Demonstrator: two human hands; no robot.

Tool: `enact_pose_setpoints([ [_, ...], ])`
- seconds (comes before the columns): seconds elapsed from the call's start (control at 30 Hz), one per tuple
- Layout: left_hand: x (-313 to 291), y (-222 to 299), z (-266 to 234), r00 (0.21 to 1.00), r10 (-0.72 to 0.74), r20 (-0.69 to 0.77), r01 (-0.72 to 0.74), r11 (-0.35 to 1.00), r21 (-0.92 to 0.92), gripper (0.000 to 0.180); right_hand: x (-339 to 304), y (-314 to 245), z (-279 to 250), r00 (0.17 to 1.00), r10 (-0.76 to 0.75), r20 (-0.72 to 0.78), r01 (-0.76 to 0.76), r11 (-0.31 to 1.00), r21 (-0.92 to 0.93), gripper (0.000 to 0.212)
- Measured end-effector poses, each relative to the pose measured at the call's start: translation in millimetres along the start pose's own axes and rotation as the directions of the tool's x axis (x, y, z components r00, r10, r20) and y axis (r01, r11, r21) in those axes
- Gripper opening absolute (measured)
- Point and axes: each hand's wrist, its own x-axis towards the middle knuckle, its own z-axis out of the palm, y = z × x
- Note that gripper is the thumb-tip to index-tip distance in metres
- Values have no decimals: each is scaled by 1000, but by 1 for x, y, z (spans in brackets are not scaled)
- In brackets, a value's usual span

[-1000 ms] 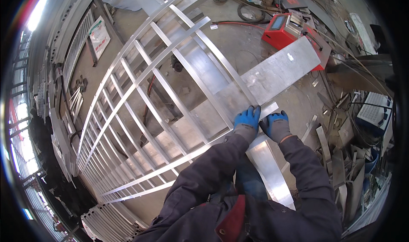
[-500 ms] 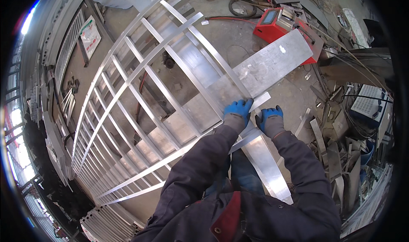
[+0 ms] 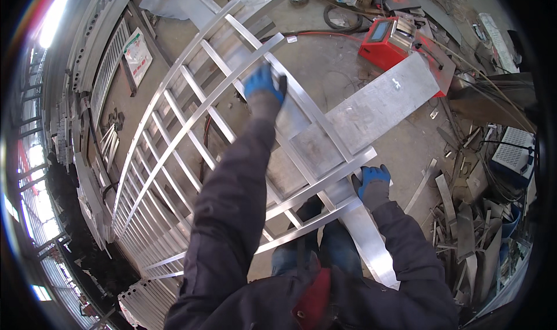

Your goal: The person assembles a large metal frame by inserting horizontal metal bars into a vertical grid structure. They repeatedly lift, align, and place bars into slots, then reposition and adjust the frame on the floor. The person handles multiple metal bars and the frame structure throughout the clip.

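A large ladder-like frame of aluminium bars (image 3: 227, 131), with long curved rails and several crossbars, lies in front of me. My left hand (image 3: 264, 90), in a blue and grey glove, reaches over its right part, close to the far end of the inner curved rail (image 3: 238, 70). Its fingers look stretched, with the thumb apart; whether they touch metal cannot be told. My right hand (image 3: 373, 185), gloved alike, is beside the frame's near right corner. Its fingers are apart and nothing shows in them. Beneath that corner a broad aluminium strip (image 3: 366, 237) runs toward me.
A flat metal plate (image 3: 386, 101) extends right toward a red machine (image 3: 387, 41). Scrap metal offcuts (image 3: 464, 220) pile up at the right, near a blue-and-white box (image 3: 513, 153). A cable coil (image 3: 342, 19) lies at the back. Long metal profiles (image 3: 96, 40) are stacked left.
My left hand has left the near right corner and moved forward and left over the frame. The right hand stays by the corner. The whole view has shifted slightly.
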Motion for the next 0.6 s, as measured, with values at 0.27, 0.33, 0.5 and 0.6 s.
enact_pose_setpoints([
  [0.27,117,-69,78,988,154,20,-155,969,195,58,7,-1,0,999,27,-32,-26,1000,13,28],
  [0.33,123,-77,83,989,87,120,-107,980,169,51,8,-2,1,997,64,37,-64,998,21,28],
  [0.5,139,-91,79,974,228,10,-221,934,281,49,9,-6,1,986,118,118,-115,993,-30,33],
  [0.6,142,-95,78,990,136,28,-139,975,171,52,11,-9,-3,1000,27,-9,-28,996,-88,33],
])
